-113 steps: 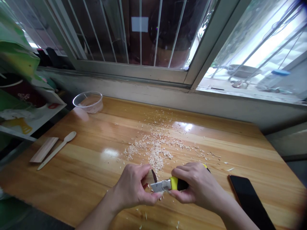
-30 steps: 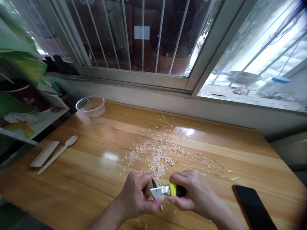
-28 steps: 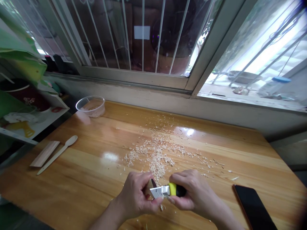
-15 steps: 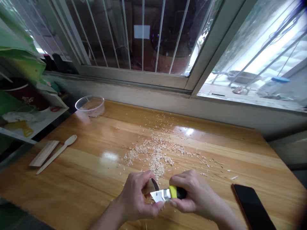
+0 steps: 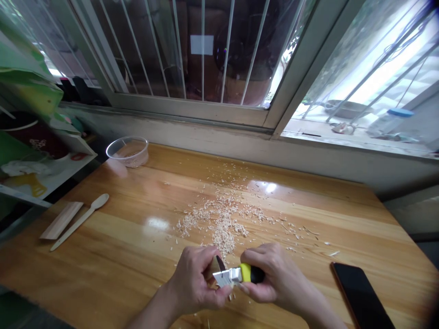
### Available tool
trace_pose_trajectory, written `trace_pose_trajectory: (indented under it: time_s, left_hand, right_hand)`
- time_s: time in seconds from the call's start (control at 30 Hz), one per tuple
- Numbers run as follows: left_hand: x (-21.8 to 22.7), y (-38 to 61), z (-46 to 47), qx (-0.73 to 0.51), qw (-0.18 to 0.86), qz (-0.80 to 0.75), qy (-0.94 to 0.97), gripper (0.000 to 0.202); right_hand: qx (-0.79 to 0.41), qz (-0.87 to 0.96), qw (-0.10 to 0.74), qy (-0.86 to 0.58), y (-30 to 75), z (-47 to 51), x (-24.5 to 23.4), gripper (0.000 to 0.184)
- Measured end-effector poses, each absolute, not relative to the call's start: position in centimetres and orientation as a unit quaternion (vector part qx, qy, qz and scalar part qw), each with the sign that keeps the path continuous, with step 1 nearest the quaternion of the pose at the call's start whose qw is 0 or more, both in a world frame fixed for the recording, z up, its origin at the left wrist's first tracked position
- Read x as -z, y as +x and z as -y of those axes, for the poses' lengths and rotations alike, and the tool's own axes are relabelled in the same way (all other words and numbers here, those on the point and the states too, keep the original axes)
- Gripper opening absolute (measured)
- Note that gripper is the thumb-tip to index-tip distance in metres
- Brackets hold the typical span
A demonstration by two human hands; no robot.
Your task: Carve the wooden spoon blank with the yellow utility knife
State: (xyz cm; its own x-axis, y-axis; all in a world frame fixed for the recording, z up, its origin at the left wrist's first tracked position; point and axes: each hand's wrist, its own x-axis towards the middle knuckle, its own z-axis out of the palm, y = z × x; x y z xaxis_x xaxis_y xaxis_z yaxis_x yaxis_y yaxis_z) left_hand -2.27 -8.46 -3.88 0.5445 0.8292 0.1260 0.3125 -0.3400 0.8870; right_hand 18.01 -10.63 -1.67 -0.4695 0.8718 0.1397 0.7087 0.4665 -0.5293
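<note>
My right hand is closed round a yellow-and-black utility knife; its metal blade end points left. My left hand is closed on a small wooden piece, mostly hidden by the fingers, with a dark edge showing above the blade. The blade rests against that piece, just above the wooden table near its front edge. A heap of pale wood shavings lies on the table just beyond both hands.
A wooden spoon and a flat wooden slat lie at the table's left. A clear plastic bowl stands at the back left. A black phone lies at the front right. A cluttered shelf is left; barred windows behind.
Both hands stay in place near the front edge. The knife blade shifts slightly against the wooden piece between frames. The view has tilted a little.
</note>
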Motion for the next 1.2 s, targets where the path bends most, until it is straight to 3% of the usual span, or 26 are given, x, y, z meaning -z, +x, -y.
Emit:
trace_pose_trajectory:
  time_s: [0.3,0.53,0.7,0.97,1.2]
  left_hand:
    - [4.2,-2.3,8.3,-0.311,0.391,-0.378,0.779,0.026]
    - [3.9,-2.1,8.6,-0.318,0.403,-0.377,0.771,0.024]
    - [2.9,-2.6,8.3,-0.243,0.445,-0.397,0.765,0.039]
    - [2.3,-2.9,8.5,-0.2,0.376,-0.393,0.815,0.04]
    - [2.1,-3.0,8.4,-0.23,0.36,-0.381,0.82,0.043]
  right_hand:
    - [-0.2,0.823,0.204,-0.491,17.9,10.4,2.1,0.055]
    - [-0.201,0.771,0.197,-0.571,18.8,9.8,2.5,0.039]
    - [-0.196,0.817,0.177,-0.513,18.6,10.2,1.5,0.045]
    - [-0.127,0.849,0.129,-0.497,17.5,10.7,1.0,0.046]
    - [-0.094,0.85,0.154,-0.495,17.3,10.6,0.7,0.045]
